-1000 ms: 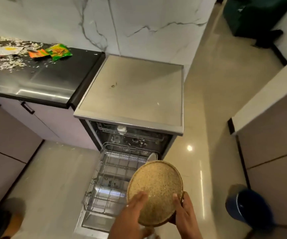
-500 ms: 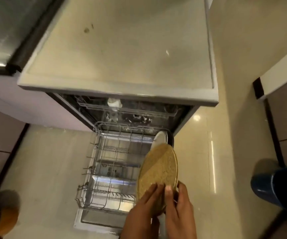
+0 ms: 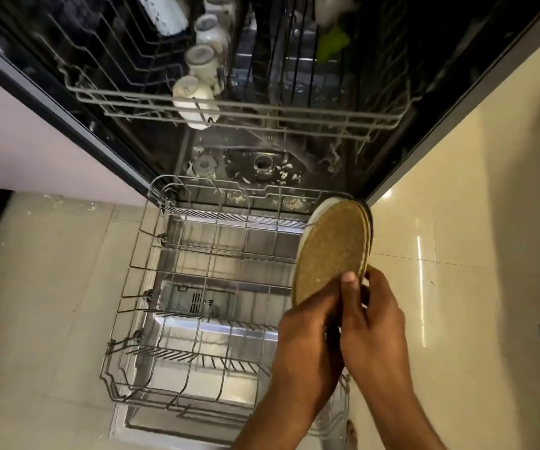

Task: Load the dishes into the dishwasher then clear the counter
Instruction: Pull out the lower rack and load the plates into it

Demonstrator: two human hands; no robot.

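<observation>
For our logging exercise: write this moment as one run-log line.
step: loading lower rack | hands: left hand, right hand both hold brown plate on edge | beside: white plate | upper rack: cups

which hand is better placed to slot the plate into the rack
Right hand, likely: its fingers pinch the round speckled brown plate at its rim, beside the lower wire rack's right edge.

No readable text, brand, number or sign anywhere. Small dark markings on the detergent panel (image 3: 193, 300) of the open dishwasher door, toward 6 o'clock, too blurred to read. Faint blue marks on the cups (image 3: 193, 92) at 12 o'clock, likewise illegible.
</observation>
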